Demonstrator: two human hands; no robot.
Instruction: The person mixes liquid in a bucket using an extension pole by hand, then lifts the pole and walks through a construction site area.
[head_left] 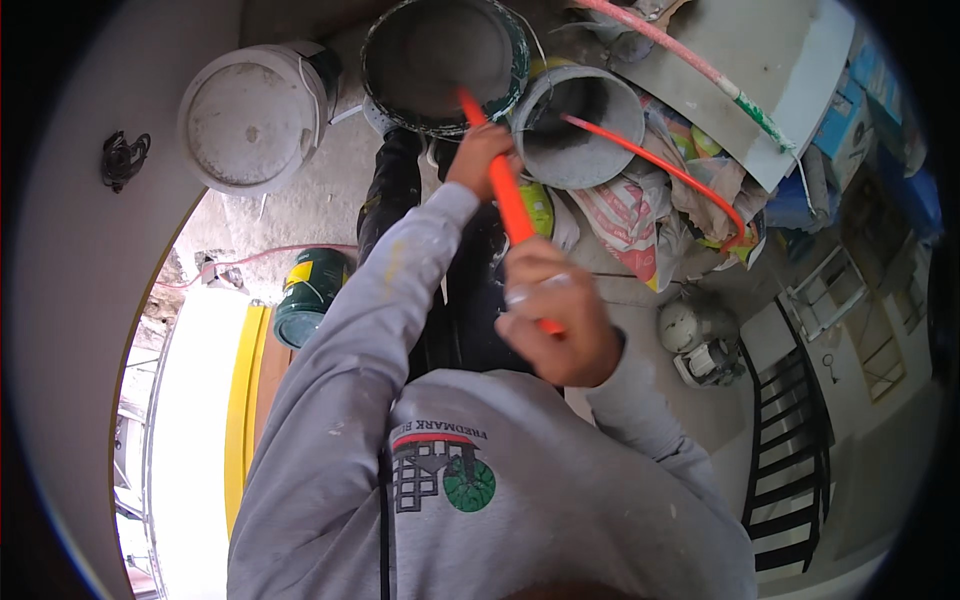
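Both of my hands are wrapped round an orange pole (512,208). My left hand (482,160) grips it further down, close to the bucket rim. My right hand (560,315), a little blurred, holds the pole's upper end near my chest. The pole's far end reaches into a dark green bucket (524,75) at the top middle. Inside that bucket lies a grey-brown mix; whatever is on the pole's tip is hidden in it. Just right of it stands a grey bucket (580,178), with a second, thin orange rod (660,165) leaning out of it.
A white lidded bucket (250,120) stands at the upper left, a small green bucket (300,325) below it. Crumpled bags (640,215) lie right of the grey bucket. A pink-and-green pole (690,65) crosses a pale board (740,110). Further right are a compressor-like machine (695,335) and a black railing (790,450).
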